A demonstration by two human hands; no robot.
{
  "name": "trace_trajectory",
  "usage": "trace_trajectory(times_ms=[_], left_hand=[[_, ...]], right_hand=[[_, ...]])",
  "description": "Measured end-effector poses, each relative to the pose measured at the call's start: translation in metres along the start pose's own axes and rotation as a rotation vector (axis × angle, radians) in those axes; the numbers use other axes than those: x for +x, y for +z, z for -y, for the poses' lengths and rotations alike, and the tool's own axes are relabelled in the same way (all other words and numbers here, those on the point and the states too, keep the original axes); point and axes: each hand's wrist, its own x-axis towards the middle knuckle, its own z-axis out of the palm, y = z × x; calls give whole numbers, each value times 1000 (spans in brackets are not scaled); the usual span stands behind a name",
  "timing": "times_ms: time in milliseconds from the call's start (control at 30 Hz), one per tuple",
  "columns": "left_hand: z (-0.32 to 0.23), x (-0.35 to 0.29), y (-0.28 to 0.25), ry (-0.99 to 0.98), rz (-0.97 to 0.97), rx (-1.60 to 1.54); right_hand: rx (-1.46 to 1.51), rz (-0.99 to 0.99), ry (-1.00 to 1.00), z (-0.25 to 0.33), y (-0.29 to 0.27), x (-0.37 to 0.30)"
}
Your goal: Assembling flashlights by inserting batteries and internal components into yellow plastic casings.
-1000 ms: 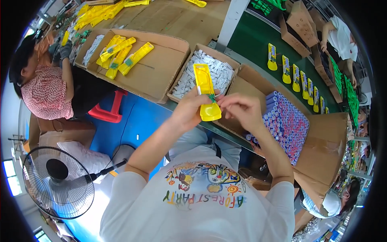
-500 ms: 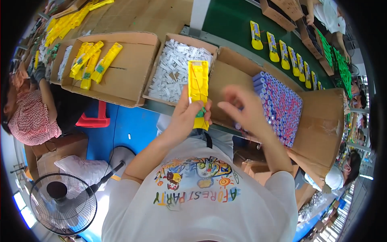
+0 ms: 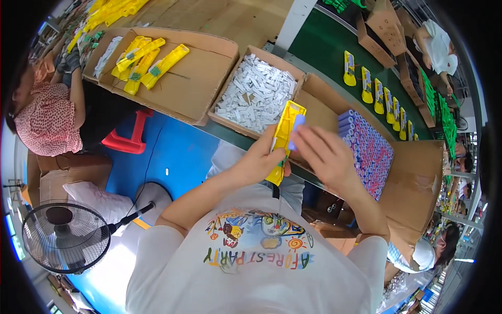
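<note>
My left hand (image 3: 261, 163) grips the lower part of a long yellow plastic housing (image 3: 284, 125), tilted with its top to the right. A bit of green shows near the thumb; the rest of the lower end is partly hidden by fingers. My right hand (image 3: 330, 159) holds a purple cylindrical battery (image 3: 297, 129) against the right side of the housing. Its fingers are slightly blurred and cover part of the battery. Packed purple batteries (image 3: 368, 152) stand in a cardboard box just right of that hand.
White small parts (image 3: 256, 86) fill a carton ahead. Left of it, another carton (image 3: 201, 78) holds several yellow housings (image 3: 164, 65). Filled yellow housings (image 3: 367, 88) line a green belt (image 3: 314, 44). A person (image 3: 49, 123), a red stool (image 3: 130, 137) and a fan (image 3: 65, 235) are at left.
My right hand, blurred near the battery box before, now has a purple battery at the housing. The housing has tilted to the right in my left hand. The whole view has turned slightly.
</note>
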Motion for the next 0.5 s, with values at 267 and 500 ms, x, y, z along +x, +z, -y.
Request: trace_trajectory(times_ms=[267,500], left_hand=[[-9,-9,-20,-17,61,-32],[-30,-35,-77,144,-401,-58]], right_hand=[[-170,153,-79,24,43,11],[693,444,281,-47,109,100]])
